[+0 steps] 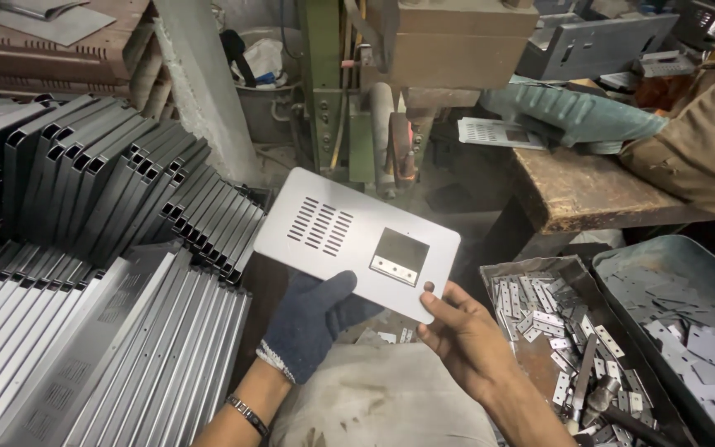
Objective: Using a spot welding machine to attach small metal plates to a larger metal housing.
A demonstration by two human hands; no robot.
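I hold a flat grey metal plate in front of me, tilted, with rows of vent slots and a square cut-out. A small perforated metal strip lies along the lower edge of that cut-out. My left hand, in a dark blue knit glove, grips the plate's near edge from below. My bare right hand holds the plate's near right corner, thumb on top.
Stacks of folded grey metal panels fill the left side. On the right are a rusty tray of small perforated strips with a hammer, and a bin of flat offcuts. A green press machine and worn wooden bench stand ahead.
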